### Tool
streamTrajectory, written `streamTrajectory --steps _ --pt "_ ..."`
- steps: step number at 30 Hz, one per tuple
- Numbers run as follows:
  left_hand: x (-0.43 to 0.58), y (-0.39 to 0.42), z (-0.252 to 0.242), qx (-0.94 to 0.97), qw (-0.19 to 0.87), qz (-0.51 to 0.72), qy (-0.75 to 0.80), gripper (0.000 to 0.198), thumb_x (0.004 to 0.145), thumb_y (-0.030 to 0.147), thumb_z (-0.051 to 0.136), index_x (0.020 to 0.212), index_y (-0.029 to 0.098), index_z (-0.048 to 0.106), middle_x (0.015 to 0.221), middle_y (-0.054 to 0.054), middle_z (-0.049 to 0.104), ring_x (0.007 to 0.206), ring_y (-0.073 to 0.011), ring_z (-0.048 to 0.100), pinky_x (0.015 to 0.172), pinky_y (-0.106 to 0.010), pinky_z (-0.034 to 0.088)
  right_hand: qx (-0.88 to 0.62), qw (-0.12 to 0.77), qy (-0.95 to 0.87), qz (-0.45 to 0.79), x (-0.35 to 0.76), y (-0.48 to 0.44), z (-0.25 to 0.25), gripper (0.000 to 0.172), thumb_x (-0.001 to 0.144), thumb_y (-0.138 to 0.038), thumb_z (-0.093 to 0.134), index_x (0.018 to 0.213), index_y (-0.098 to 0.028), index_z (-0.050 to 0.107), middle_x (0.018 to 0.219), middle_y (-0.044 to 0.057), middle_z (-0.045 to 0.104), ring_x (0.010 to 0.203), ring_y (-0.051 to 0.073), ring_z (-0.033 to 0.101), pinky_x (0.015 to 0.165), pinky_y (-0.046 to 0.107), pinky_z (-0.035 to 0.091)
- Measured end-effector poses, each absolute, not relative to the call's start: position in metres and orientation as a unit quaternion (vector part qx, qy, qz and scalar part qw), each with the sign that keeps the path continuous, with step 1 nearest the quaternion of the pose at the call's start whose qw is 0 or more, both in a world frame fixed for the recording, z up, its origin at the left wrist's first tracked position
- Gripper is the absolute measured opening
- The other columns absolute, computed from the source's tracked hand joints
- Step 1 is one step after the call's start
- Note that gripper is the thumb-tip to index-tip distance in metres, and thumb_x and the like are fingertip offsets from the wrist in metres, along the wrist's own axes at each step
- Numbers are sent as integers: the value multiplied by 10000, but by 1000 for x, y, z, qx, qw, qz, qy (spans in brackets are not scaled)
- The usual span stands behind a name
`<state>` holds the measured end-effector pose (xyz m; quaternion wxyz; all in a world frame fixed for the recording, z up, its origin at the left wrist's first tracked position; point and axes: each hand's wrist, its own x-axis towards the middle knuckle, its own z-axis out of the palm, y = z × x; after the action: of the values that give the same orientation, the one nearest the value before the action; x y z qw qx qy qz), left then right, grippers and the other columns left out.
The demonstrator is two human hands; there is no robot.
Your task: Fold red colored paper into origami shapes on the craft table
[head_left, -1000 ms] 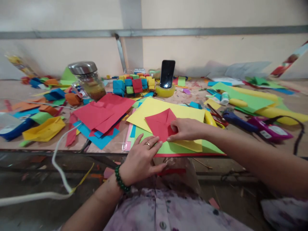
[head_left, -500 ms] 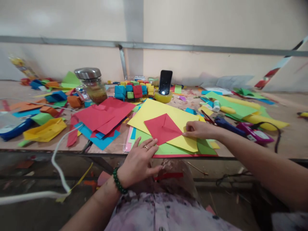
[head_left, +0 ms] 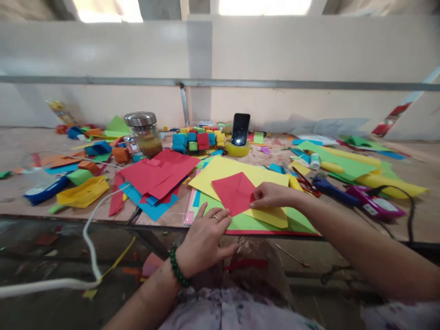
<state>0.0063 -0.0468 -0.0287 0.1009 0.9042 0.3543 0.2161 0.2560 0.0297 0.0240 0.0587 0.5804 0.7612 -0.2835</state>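
Note:
A folded red paper square [head_left: 233, 192] lies cornerwise on a yellow sheet [head_left: 213, 172], which rests on a green sheet [head_left: 299, 220]. The spread fingers of my left hand [head_left: 206, 236] touch the red paper's lower left edge with their tips; the thumb stands apart over the table edge. At the paper's right corner, my right hand [head_left: 273, 195] has its fingers curled together on the red paper. Those fingers cover the corner, so I cannot see how it is folded beneath them.
Red sheets [head_left: 161, 174] over blue paper lie to the left, near a lidded glass jar [head_left: 142, 135]. Paper cubes [head_left: 192, 140] and a phone [head_left: 240, 128] on a yellow tape roll [head_left: 237, 149] stand behind. A purple glue gun [head_left: 376, 201] lies right. A white cable [head_left: 88, 238] hangs at the left.
My right hand has moved left onto the red paper, covering its right corner. My left hand has stayed at the lower edge. The view has tilted up slightly.

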Motion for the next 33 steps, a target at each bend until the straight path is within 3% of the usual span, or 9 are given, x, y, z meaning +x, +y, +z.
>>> streamTrajectory --steps 6,10,13,16,19,22,25,29,33 --pt "7 -48 -26 902 101 214 360 454 776 458 682 1147 212 595 1283 -91 608 1181 -288 518 1106 -537 241 646 22 730 -223 310 16 20 357 735 -503 580 641 -159 588 586 3 558 573 130 482 507 245 319" --pt "18 -56 -22 907 66 191 371 465 771 473 686 1130 193 592 1234 -104 620 1146 -301 528 1106 -544 241 683 -54 725 -74 306 -13 16 191 776 -312 557 896 -187 639 768 32 668 661 167 590 554 260 399" --pt "32 -66 -17 911 63 183 365 457 811 486 639 1152 186 584 1151 -106 644 1088 -297 550 1059 -521 321 591 -138 794 -46 279 -36 12 302 784 -219 555 1077 -201 624 1080 77 666 926 204 631 772 320 493" --pt "38 -67 -9 916 96 205 332 482 864 477 572 1254 196 531 1176 -99 635 1084 -262 558 984 -423 418 500 -166 848 -59 256 -51 11 405 777 -136 552 1173 -197 604 1210 104 630 1142 233 563 949 377 460" --pt "30 -51 -2 912 70 210 345 538 861 473 583 1329 226 482 1362 -111 529 1223 -275 491 1048 -446 363 487 -156 853 -105 249 -57 8 412 803 -249 610 1210 -186 590 1202 123 639 1109 250 591 928 393 487" --pt "16 -27 -2 904 39 160 394 753 795 588 615 1415 226 392 1488 -165 379 1357 -352 349 1073 -567 287 496 -169 844 -111 254 -61 -4 597 749 -405 704 1274 -167 550 1263 162 603 1152 293 575 932 424 495" --pt "11 -16 -7 915 70 109 381 828 753 670 602 1408 200 410 1469 -187 397 1351 -364 357 1054 -555 316 486 -233 840 -67 257 -65 -24 472 754 -304 706 1196 -167 610 1243 165 615 1161 295 570 950 441 486" --pt "14 -25 -9 917 82 128 369 742 744 689 591 1303 203 542 1204 -157 589 1103 -325 555 962 -494 402 419 -337 841 -61 262 -70 -35 187 845 -197 590 1003 -195 689 1043 120 704 1064 236 622 889 387 527" --pt "11 -33 -6 912 134 146 360 696 703 684 638 1225 224 620 1031 -119 609 952 -293 582 842 -423 460 418 -369 828 -52 273 -78 -28 201 835 -145 576 925 -242 727 997 83 726 954 221 642 795 368 551"
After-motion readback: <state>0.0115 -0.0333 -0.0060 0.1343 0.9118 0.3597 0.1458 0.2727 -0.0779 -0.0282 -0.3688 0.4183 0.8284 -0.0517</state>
